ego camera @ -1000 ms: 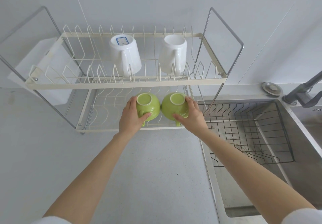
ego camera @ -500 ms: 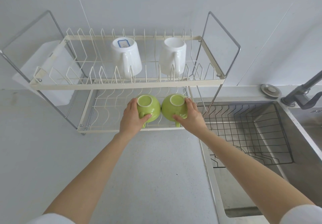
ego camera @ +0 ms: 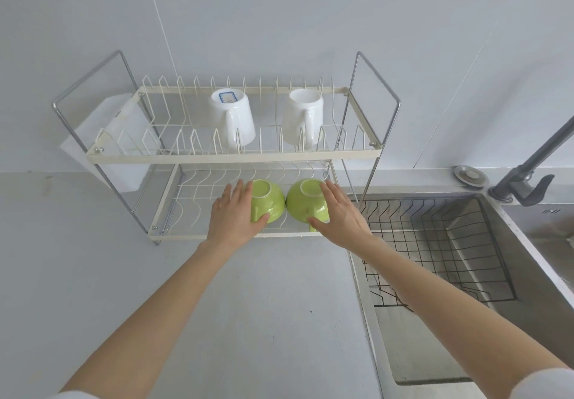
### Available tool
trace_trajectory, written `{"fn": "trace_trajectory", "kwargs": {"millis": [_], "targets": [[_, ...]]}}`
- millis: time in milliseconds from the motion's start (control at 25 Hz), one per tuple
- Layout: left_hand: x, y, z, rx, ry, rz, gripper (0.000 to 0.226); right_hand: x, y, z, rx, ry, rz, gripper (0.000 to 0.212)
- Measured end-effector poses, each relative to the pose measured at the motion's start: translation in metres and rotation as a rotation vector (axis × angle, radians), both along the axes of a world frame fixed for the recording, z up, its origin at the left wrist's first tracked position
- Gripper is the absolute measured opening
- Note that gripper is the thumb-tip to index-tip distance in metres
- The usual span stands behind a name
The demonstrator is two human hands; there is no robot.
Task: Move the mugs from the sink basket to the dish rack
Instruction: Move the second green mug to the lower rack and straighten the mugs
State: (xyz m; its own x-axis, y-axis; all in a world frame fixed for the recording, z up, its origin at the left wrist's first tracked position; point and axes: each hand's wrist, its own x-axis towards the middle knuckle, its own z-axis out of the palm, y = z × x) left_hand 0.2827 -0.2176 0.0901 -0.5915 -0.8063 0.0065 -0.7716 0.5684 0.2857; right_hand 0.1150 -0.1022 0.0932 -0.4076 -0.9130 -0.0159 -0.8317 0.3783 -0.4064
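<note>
— While both green mugs sit upside down on the lower tier of the dish rack (ego camera: 198, 235), what could we knock loose?

— The left green mug (ego camera: 268, 201) and right green mug (ego camera: 306, 201) touch at their bellies, so dragging one hand off sideways could, we think, roll either against its neighbour or tip it off the wires.

— How are our hands placed?

— Our left hand (ego camera: 233, 215) lies flat against the left mug's outer side, fingers spread and straight, thumb under its near edge; loose contact, not a clasp. Our right hand (ego camera: 337, 217) mirrors it on the right mug, fingers extended, thumb by the handle.

— And the rest?

— Two white mugs (ego camera: 233, 119) stand inverted on the upper tier; the sink basket (ego camera: 435, 243) at right looks bare.
</note>
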Motion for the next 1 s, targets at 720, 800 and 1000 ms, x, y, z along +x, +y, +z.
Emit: {"fn": "trace_trajectory", "kwargs": {"millis": [720, 800, 1000], "targets": [[0.03, 0.073, 0.101, -0.321, 0.158, -0.113, 0.058, 0.025, 0.069, 0.085, -0.315, 0.258, 0.183, 0.067], [0.032, 0.072, 0.115, -0.366, 0.18, -0.112, 0.056, 0.022, 0.068, 0.098, -0.347, 0.287, 0.185, 0.067], [0.028, 0.057, 0.15, -0.436, 0.163, -0.084, 0.049, 0.007, 0.05, 0.131, -0.377, 0.315, 0.152, 0.063]]}}
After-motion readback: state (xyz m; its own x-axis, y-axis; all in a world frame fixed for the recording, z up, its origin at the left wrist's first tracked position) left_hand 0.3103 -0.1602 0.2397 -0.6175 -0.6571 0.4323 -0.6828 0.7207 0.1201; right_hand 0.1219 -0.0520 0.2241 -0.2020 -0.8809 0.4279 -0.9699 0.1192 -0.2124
